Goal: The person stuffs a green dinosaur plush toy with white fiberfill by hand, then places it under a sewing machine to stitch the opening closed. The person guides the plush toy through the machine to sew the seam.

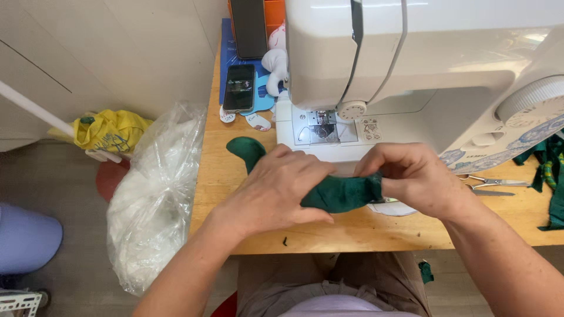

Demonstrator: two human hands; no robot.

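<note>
At the centre of the frame both hands clasp a dark green fabric piece (338,192) over the wooden table (223,170): the left hand (281,189) wraps its middle, the right hand (411,176) pinches its right end. Above them stands a white sewing machine (411,64); scissors (490,185) lie at right, a clear plastic bag (155,194) at left

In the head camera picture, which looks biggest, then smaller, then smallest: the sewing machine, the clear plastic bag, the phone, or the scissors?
1. Sewing machine
2. Clear plastic bag
3. Phone and scissors: look about alike, so no ranking.
</note>
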